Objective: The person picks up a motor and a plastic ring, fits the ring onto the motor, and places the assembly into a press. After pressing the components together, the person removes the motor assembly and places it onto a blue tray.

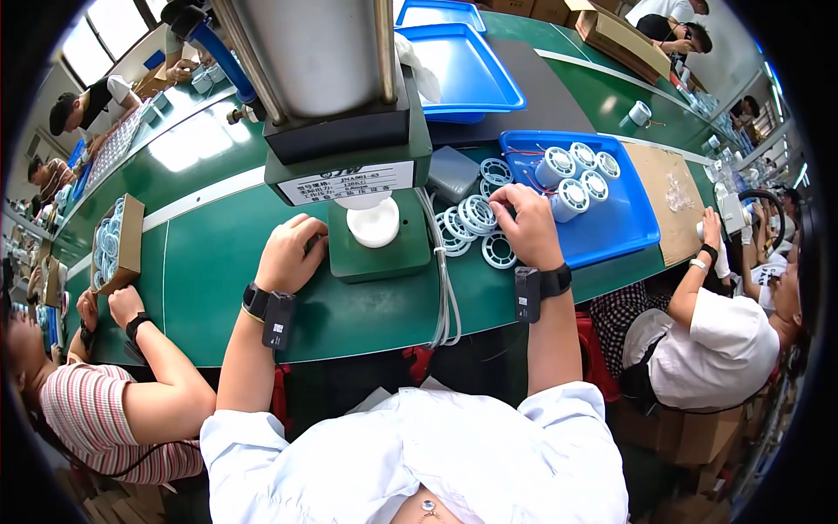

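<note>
My left hand (295,251) rests on the bench against the left side of the press base (375,259), fingers loosely bent, thumb apart, nothing visible in it. On that base sits a round white holder (374,224), under the press head (345,162); it looks like a shallow cup. My right hand (529,225) is closed at the fingertips on a pale slotted plastic ring (477,215) in a loose heap. Another such ring (498,251) lies flat below that hand. The undersides of my right fingers are hidden.
A blue tray (624,236) at right holds several white cylindrical parts (572,196) with wires. Grey cables (445,288) hang beside the press. More blue trays (471,74) stand behind it. A cardboard box of rings (131,240) is at left. Co-workers sit close on both sides.
</note>
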The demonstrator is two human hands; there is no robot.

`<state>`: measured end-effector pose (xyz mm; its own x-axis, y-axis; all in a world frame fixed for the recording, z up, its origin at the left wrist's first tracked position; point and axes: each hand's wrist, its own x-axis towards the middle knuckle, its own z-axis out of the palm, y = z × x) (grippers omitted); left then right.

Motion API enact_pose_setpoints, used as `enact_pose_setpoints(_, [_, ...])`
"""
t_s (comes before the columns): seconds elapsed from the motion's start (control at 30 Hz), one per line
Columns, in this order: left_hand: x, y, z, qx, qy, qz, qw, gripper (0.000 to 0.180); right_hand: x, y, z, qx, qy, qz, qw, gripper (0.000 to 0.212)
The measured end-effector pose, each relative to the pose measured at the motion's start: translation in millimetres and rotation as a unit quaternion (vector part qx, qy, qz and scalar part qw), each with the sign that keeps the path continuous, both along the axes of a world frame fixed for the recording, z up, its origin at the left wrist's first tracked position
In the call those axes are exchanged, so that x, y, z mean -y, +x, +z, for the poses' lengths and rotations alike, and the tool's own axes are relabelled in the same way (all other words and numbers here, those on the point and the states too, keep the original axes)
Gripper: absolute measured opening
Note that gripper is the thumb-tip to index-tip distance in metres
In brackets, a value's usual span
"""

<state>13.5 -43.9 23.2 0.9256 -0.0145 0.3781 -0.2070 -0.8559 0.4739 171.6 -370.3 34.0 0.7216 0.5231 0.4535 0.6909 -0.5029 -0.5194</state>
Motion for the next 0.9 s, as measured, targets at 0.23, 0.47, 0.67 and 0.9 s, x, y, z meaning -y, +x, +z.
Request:
enact_pose_setpoints(0.23, [20.3, -10.3, 21.6, 0.092, -0.147, 0.052, 0.983, 0.004, -0.3, -1.5, 11.4, 0.038, 0.034, -0.045, 0.998, 0.009])
enact_pose_setpoints(0.47, [138.5, -15.6, 57.6, -0.259, -0.508, -0.227, 0.79, 0.033, -16.5, -13.8, 40.2, 0.114, 0.007, -0.112, 0.987, 0.012])
enact_pose_setpoints(0.67, [193.5, 9.5, 26.8, -0.254, -0.468, -0.238, 0.812, 0.039, -36.0, -34.3, 43.3, 0.129, -0.056, -0.136, 0.981, 0.018])
enact_pose_setpoints(0.9, [200.8, 12.5, 13.2, -0.28, -0.621, -0.199, 0.705, 0.038, -41.6, -28.4, 35.2, -0.073, 0.18, -0.039, 0.98, 0.016])
